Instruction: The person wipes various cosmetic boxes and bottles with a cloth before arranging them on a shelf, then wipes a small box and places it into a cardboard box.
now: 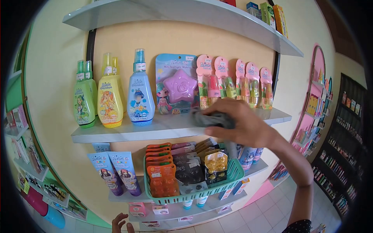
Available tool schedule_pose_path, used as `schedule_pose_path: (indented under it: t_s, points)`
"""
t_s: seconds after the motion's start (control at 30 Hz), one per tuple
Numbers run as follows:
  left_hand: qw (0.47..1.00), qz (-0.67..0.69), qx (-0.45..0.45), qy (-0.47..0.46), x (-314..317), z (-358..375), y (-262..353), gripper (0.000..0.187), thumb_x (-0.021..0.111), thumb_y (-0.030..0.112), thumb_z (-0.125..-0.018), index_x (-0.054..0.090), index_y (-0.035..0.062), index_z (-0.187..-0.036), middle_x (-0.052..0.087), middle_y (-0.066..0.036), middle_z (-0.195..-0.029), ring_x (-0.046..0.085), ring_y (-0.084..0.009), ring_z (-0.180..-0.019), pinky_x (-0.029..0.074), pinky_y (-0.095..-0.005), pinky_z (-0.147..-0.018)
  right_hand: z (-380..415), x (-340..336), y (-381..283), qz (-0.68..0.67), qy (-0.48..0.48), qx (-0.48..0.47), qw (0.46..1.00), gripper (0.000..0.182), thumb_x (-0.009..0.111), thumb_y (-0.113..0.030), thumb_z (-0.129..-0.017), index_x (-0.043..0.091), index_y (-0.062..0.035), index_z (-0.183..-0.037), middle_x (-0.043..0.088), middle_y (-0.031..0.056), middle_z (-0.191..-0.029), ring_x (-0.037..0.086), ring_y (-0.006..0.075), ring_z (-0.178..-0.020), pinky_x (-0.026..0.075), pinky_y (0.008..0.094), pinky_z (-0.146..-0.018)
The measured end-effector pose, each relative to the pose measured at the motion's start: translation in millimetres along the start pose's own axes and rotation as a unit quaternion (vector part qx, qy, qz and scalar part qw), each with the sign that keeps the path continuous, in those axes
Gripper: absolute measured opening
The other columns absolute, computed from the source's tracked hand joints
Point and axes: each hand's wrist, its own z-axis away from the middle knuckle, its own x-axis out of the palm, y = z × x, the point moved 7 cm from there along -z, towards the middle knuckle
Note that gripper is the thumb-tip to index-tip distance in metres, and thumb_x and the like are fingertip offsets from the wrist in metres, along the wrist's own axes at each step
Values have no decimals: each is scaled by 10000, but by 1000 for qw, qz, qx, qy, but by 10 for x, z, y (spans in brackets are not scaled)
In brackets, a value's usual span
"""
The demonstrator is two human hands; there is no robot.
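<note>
My right hand (243, 124) presses a grey cloth (210, 118) onto the white middle shelf (116, 132), just in front of the pink carded lip products (233, 81). Left of the cloth stand the purple star makeup kit (179, 85), a blue bottle (140, 91), a yellow bottle (109, 97) and a green bottle (84, 99). Only the fingertips of my left hand (121, 223) show at the bottom edge, apart and holding nothing.
A teal basket (194, 190) of sachets and packets sits on the shelf below, beside blue and purple tubes (116, 171). An upper shelf (186, 15) carries boxes. More stocked shelves line the left wall and the far right aisle over a tiled floor.
</note>
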Motion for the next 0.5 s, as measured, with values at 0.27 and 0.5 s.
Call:
schedule_pose_path:
  t_s: [0.27, 0.5]
  points:
    - [1000, -13, -1, -5, 45, 25, 57, 222, 492, 96, -817, 524, -24, -1001, 571, -139, -939, 548, -236, -854, 448, -318, -682, -29, -19, -60, 37, -76, -79, 993, 327, 522, -86, -704, 538, -22, -1025, 518, 139, -855, 519, 271, -821, 402, 369, -734]
    - [999, -13, -33, 10, 13, 33, 26, 212, 493, 90, -815, 535, -26, -987, 576, -136, -924, 551, -225, -839, 449, -316, -683, 561, -505, 615, 35, -94, 73, 992, 417, 464, 60, -634, 541, -17, -1036, 498, 93, -814, 505, 173, -759, 406, 280, -696]
